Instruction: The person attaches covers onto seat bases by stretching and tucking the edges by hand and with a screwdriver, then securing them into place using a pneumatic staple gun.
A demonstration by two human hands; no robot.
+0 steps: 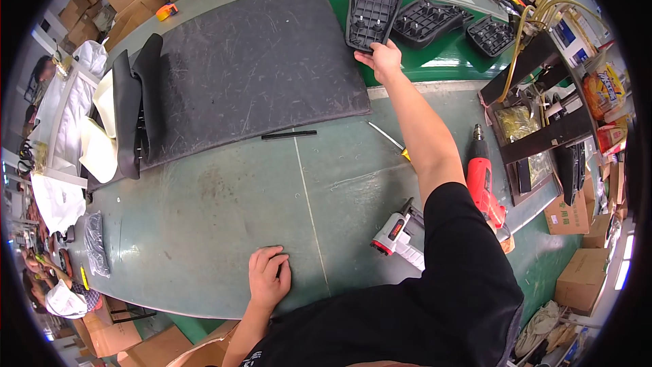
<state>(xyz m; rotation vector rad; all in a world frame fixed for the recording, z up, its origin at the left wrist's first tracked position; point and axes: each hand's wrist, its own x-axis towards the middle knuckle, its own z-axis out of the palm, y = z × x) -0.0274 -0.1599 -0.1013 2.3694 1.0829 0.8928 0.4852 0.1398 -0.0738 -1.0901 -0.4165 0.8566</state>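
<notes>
My right hand (382, 60) is stretched to the far side of the table, its fingers closed on the near edge of a black ribbed plastic panel (372, 10). Metal studs stick up from that panel. Beside it, to the right, lie a second ribbed panel (424, 22) and a smaller one (490, 35), both black. My left hand (269, 277) rests near the table's front edge, fingers curled, with nothing visible in it. A large scuffed black mat (251, 68) covers the far left, and a short black strip (289, 134) lies along its near edge.
By my right arm lie a nail gun (397, 231), a red heat gun (479, 175) and a screwdriver (387, 137). A dark rack (536, 139) with yellow hoses stands at right. Black curved pads (146, 95) stand at left, near a plastic-wrapped bundle (97, 245). Cardboard boxes surround the table.
</notes>
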